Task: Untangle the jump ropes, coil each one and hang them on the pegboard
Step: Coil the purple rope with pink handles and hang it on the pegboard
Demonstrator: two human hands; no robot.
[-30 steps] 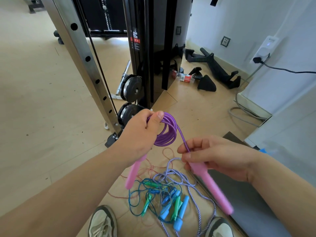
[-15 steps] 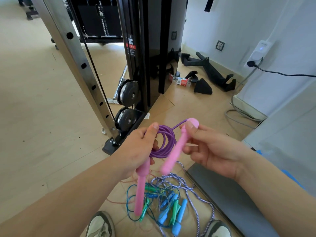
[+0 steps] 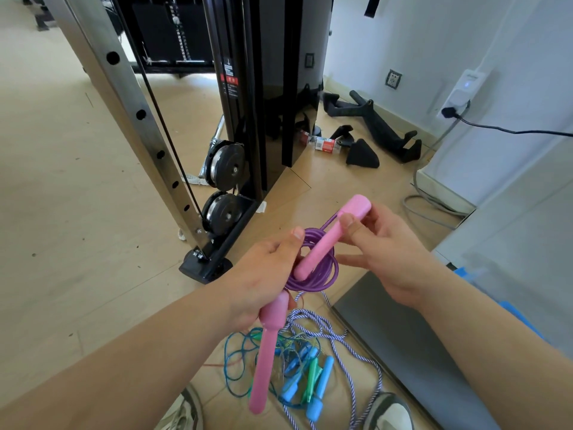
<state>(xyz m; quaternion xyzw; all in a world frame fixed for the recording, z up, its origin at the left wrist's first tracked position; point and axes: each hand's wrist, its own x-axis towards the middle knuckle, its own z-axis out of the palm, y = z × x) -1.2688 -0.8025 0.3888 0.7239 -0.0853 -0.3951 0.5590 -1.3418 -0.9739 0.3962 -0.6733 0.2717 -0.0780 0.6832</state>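
My left hand (image 3: 263,274) grips a coiled purple jump rope (image 3: 322,274), thumb on top of the coil. One pink handle (image 3: 266,355) hangs down from that hand. My right hand (image 3: 384,246) pinches the other pink handle (image 3: 328,240) and holds it slanted with its lower end inside the coil. On the floor below lies a tangle of ropes: a blue cord (image 3: 235,364) with blue handles (image 3: 322,386) and green handles (image 3: 311,377), a purple-and-white braided rope (image 3: 350,339), and a thin red cord (image 3: 214,366). No pegboard is in view.
A cable machine with a steel upright (image 3: 136,119) and black pulleys (image 3: 226,169) stands ahead on the left. A grey mat (image 3: 403,342) lies at the right. Black attachments (image 3: 372,125) lie by the wall. A grey cable (image 3: 428,209) loops at the right. My shoes (image 3: 390,411) show below.
My right hand turned the pink handle upward and pushed its lower end into the coil. The coil and my left hand sank slightly. The view tilted down.
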